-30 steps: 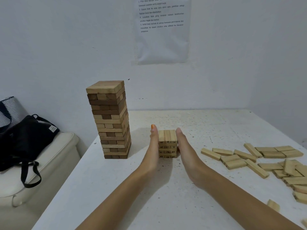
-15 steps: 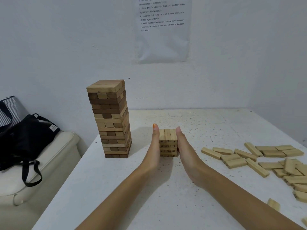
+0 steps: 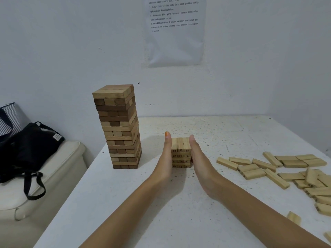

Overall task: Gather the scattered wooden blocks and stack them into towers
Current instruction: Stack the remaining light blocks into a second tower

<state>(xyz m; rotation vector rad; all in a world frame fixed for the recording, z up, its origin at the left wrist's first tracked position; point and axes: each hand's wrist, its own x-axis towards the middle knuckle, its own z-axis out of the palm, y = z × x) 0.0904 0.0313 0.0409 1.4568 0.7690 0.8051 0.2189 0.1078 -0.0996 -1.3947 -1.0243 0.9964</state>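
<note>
Palms of left hand point(image 3: 165, 158) and right hand point(image 3: 200, 165), fingers straight, press opposite sides of the short stack point(image 3: 180, 155), likely light, stiff and loosely laid.

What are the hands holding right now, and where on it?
Nothing is gripped: flat left hand and right hand press opposite sides of the short stack.

a bare, makeshift work room: a worn, speckled white table point(image 3: 125, 203) pushed into a corner of plain white walls point(image 3: 53, 51), a printed instruction sheet point(image 3: 174, 42) taped above it, bags point(image 3: 30, 149) left on a cream seat point(image 3: 59, 169) alongside.
</note>
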